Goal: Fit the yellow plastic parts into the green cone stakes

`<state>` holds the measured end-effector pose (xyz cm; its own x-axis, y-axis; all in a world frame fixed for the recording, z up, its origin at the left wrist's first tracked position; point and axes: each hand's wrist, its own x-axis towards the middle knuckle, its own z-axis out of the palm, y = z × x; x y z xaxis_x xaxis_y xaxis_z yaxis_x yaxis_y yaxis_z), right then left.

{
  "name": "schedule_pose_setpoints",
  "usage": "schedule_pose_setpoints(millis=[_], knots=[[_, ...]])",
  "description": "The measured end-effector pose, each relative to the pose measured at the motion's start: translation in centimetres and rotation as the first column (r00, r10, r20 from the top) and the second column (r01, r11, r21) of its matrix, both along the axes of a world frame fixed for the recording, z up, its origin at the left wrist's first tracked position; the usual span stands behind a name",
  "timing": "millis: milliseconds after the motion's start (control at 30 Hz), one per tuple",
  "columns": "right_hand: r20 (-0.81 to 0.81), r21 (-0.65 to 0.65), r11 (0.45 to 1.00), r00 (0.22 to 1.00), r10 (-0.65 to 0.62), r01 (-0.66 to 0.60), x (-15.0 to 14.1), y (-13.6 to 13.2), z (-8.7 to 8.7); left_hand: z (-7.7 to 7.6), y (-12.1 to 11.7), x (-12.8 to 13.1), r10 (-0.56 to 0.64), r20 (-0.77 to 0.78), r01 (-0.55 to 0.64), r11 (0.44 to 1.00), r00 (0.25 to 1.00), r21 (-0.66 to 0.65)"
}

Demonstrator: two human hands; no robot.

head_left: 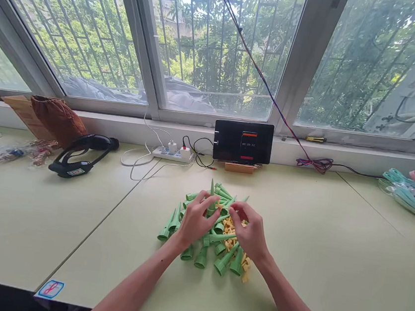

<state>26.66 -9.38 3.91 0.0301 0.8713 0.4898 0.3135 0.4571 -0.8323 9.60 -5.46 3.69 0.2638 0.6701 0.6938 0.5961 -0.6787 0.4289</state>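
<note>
My left hand [197, 217] is closed around a green cone-shaped nozzle [212, 188], held upright with its pointed tip showing above the fingers. A small yellow plastic piece [219, 204] sits at the nozzle's side, by my left fingertips. Just right of it, my right hand [249, 228] has its thumb and index finger brought together; whatever lies between them is too small to make out. Under and around both hands lies a heap of similar green nozzles [222, 264], some standing, some on their sides. Small yellow pieces [230, 226] are piled among them, partly hidden by my right hand.
A tablet [227, 142] showing a timer leans at the window sill. Left of it are a power strip [173, 153] with cables and a black headset [82, 156]. A brown bag [57, 119] stands far left. Wrapped teal and pink items [413, 194] lie far right.
</note>
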Motion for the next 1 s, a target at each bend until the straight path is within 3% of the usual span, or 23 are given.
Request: schedule_pose_setpoints(millis=[733,1000], knots=[[-0.011,-0.031,1.0,1.0,-0.003,0.003,0.0,0.24,-0.2,-0.13,-0.2,0.06,-0.113,-0.097,0.104,0.99,0.989,-0.091],[0.011,-0.024,0.999,1.0,0.022,-0.022,0.04,0.16,-0.15,-0.12,-0.07,-0.06,-0.08,-0.152,0.072,0.996,0.985,-0.058]])
